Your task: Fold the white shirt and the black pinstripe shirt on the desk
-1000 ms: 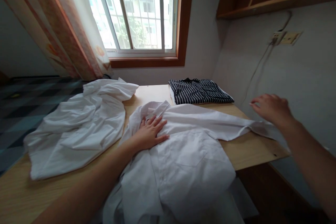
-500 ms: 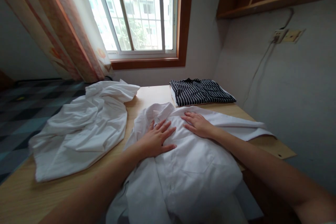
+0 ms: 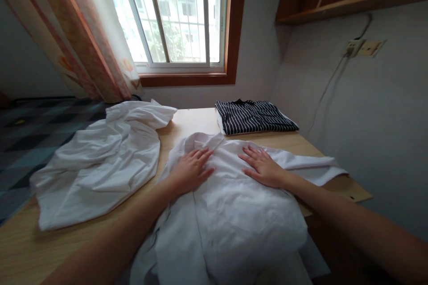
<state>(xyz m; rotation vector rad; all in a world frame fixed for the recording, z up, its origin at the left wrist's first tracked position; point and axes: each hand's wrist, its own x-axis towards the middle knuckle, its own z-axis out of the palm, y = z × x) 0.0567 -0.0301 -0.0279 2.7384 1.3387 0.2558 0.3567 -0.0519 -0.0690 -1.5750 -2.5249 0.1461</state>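
LH, RH on wht shirt, fngrs spread

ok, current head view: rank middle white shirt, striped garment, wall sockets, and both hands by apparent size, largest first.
1. Middle white shirt
2. Striped garment
3. Left hand, right hand: too alike to rank
4. Wall sockets

Left bare hand: palm down on a white buttoned cloth shirt, right by the collar
Right bare hand: also pressed flat on it, other side of the collar
Sleeve: stretched out rightward over the pale wooden tabletop
Left pile: crumpled white cloth garment, pretty wrinkly tbh
Far right corner: neatly folded black-and-white striped garment
Behind: bright, brown-framed glass window
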